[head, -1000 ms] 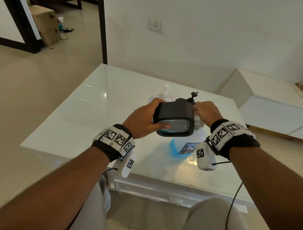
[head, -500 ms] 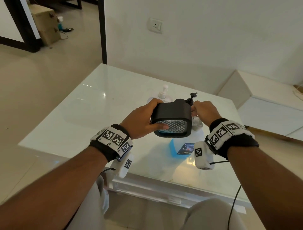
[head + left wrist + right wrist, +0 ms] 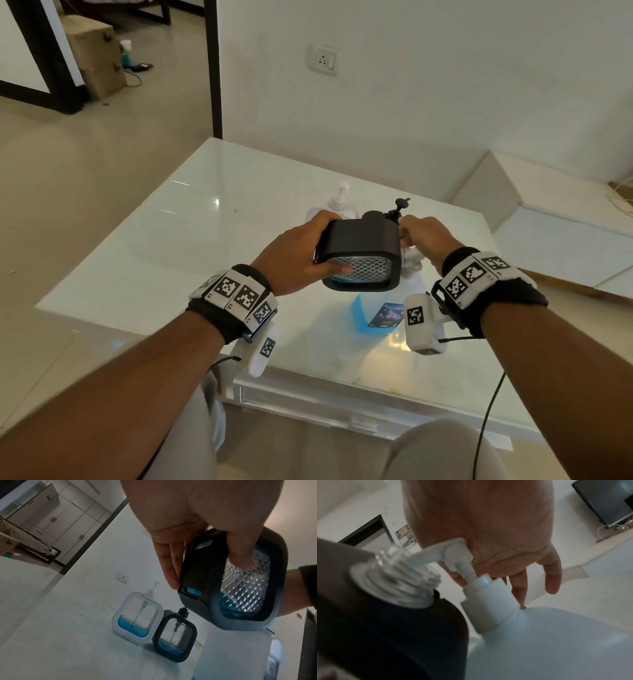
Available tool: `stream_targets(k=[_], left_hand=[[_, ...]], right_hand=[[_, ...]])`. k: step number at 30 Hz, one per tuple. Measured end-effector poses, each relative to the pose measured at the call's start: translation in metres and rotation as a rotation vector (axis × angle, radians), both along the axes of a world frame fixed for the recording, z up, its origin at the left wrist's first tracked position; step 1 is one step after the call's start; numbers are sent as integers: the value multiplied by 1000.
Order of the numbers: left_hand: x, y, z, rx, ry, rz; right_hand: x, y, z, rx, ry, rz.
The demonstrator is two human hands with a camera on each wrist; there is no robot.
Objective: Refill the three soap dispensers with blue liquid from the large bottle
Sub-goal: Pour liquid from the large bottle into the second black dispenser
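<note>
My left hand grips a black soap dispenser with a diamond-patterned clear window, held tilted in the air; a little blue liquid lies in its low corner. Its pump is off, and the bare threaded neck sits against the nozzle of the large bottle's white pump. My right hand rests its palm on that pump head, fingers hanging loosely past it. The large translucent bottle stands under both hands, blue liquid low in it. A white dispenser and a second black dispenser stand behind, each partly blue.
Everything stands on a glossy white table whose near edge is at my knees. A low white cabinet stands to the right against the wall. Cardboard boxes sit on the floor far left.
Almost nothing differs. Both hands and the tilted black dispenser stay at the bottle's pump, drifting only slightly left and down in the picture.
</note>
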State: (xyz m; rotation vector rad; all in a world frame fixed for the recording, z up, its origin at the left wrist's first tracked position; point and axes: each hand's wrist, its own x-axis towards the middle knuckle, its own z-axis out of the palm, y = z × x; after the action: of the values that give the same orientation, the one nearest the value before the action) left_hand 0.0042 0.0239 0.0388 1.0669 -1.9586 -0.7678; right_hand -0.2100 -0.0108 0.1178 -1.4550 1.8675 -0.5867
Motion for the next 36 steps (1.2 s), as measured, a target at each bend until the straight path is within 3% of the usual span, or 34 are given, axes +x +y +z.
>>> stream_targets(k=[15,23,29,36], left_hand=[[-3,-2,-3,22,24,-16],[0,-2,-4,24,11,6],[-2,-1,-1,18,26,-5],[-4,1,-1,17,43,-13]], right_hand=[[-2,1,-10,-2,75,-51],[2,0,6,105,28,45],[0,-3,-7,-2,-31,-18],[-5,-4,-14,-50,26,-28]])
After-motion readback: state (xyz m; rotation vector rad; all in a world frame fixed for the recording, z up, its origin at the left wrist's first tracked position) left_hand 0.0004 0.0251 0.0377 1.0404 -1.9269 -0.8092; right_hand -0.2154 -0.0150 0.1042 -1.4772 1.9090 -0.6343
